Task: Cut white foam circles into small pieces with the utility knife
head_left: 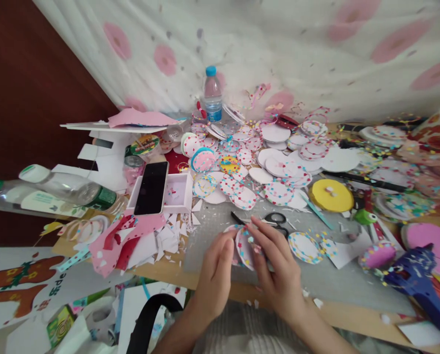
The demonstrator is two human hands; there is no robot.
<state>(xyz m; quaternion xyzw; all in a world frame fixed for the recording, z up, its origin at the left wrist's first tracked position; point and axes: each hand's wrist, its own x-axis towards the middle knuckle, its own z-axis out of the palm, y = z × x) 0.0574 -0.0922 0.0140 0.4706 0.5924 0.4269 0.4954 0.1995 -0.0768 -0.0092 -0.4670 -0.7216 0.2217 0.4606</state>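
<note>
Near the front edge of the work surface, my left hand (218, 263) and my right hand (280, 263) close on a small round paper disc (245, 248) from both sides. The disc is white with a colorful dotted trim around its edge, and it is tilted. My right fingers pinch its near face, where a small pale bit shows at the fingertips. My left fingers hold its other side and are partly hidden. Just behind the hands lie black-handled scissors (277, 219). A trimmed white disc (305, 247) lies flat to the right.
Many trimmed discs (278, 192) crowd the back. At left are a phone (151, 188) on a white box (185, 194), plastic bottles (68, 189) and paper scraps (168, 238). A water bottle (213, 96) stands behind. At right are a yellow disc (330, 196) and a blue plastic tool (413, 273).
</note>
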